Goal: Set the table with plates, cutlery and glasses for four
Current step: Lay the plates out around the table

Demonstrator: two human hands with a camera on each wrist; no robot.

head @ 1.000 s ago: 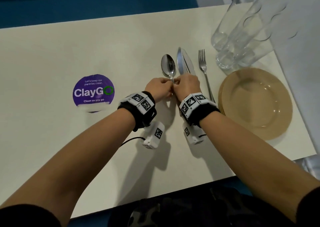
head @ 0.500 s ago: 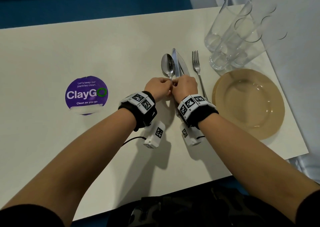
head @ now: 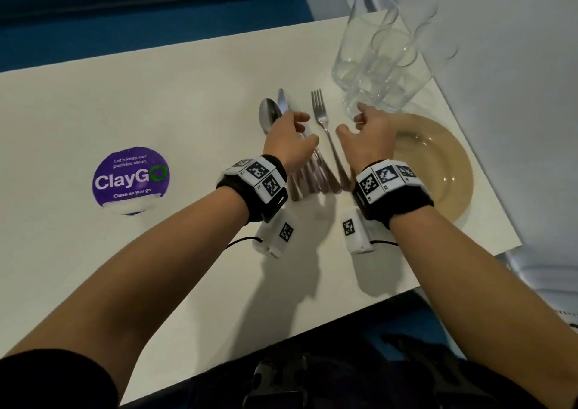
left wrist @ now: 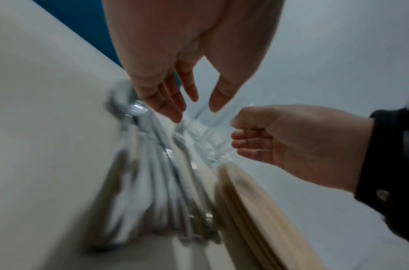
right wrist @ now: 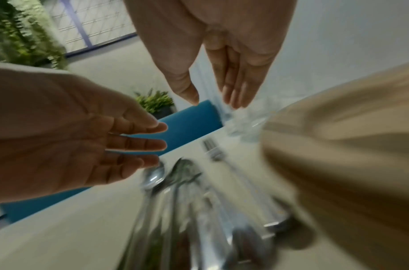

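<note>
A pile of cutlery point(head: 312, 177) lies on the white table point(head: 162, 96), its handles fanned toward me: a spoon point(head: 268, 117), a knife point(head: 283, 102) and a fork point(head: 319, 111) point away. My left hand point(head: 300, 133) hovers open over the spoon and knife, holding nothing. My right hand point(head: 356, 127) is open between the fork and the stack of tan plates point(head: 438, 164), just short of the clear glasses point(head: 372, 58). In the wrist views both hands, left point(left wrist: 199, 104) and right point(right wrist: 212, 98), show straight empty fingers above the blurred cutlery point(right wrist: 187, 210).
A round purple ClayGo sticker point(head: 130, 180) sits on the table's left half. The plates and glasses stand close to the table's right edge, beside a pale wall. A blue bench point(head: 156, 8) runs behind the far edge.
Both hands were pinched together at the spoon's handle. They have let go and parted: the left now hovers over the spoon and knife, the right has swung toward the glasses and plates.
</note>
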